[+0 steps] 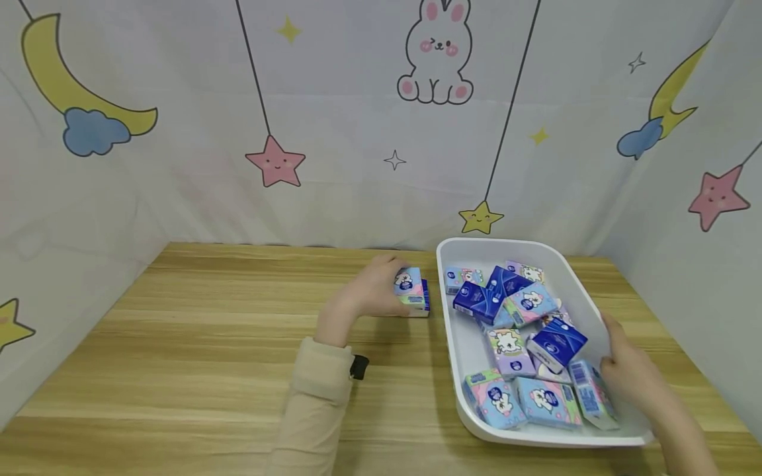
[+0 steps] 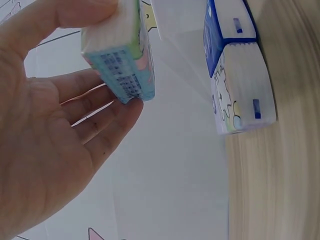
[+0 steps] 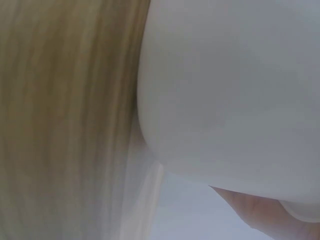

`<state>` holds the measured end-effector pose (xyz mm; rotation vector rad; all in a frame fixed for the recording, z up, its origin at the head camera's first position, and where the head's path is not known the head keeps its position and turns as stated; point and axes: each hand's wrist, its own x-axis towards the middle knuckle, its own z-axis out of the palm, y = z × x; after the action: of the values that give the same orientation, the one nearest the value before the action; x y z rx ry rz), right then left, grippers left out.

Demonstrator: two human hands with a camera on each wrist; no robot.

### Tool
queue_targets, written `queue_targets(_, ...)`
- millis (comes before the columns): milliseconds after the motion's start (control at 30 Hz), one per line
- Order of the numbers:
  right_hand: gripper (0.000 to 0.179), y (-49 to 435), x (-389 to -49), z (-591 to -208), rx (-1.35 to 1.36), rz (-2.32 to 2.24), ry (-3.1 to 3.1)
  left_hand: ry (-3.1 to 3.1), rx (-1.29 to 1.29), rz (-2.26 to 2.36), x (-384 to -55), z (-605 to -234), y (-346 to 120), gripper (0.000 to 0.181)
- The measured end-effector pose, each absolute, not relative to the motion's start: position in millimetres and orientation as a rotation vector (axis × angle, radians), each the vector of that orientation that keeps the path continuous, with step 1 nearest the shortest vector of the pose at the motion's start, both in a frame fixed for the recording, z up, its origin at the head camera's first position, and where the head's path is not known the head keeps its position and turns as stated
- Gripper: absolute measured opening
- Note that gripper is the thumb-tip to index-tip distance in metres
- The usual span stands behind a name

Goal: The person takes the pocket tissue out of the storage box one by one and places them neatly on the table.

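My left hand (image 1: 374, 288) pinches a light-blue and pink cartoon tissue pack (image 2: 120, 65) between thumb and fingers. Beside and below it on the table stand a dark blue tissue pack (image 2: 232, 20) and a white-sided cartoon tissue pack (image 2: 245, 90), touching each other; in the left wrist view the held pack is apart from both. My right hand (image 1: 634, 367) grips the right rim of a white plastic bin (image 1: 454, 357), thumb inside; in the right wrist view the bin's outer wall (image 3: 225, 100) hides most of that hand. Several blue and cartoon tissue packs (image 1: 510, 352) lie jumbled in the bin.
The wooden table (image 1: 178, 357) extends left of the bin. White fabric walls (image 1: 345, 99) printed with stars, moons and a rabbit close off the back and both sides. The bin's far end stands near the back wall.
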<state>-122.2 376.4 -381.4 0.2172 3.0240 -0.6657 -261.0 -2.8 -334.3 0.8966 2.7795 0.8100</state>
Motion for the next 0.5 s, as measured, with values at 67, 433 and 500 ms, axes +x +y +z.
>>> queue_targets(67,0.074,376.8,-122.5,-381.5,0.22,-0.666,3.021,2.779,0.871,0.818,-262.3,-334.3,-7.3,0.079)
queue_targets(433,0.076,379.3,-123.4,-382.6,0.234,-0.685,3.008,2.824,0.763,0.84,-270.6,-340.9,-32.5,0.077)
queue_targets(500,0.076,379.4,-123.3,-382.8,0.232,-0.696,3.005,2.83,0.741,0.841,-271.9,-342.1,-35.9,0.077)
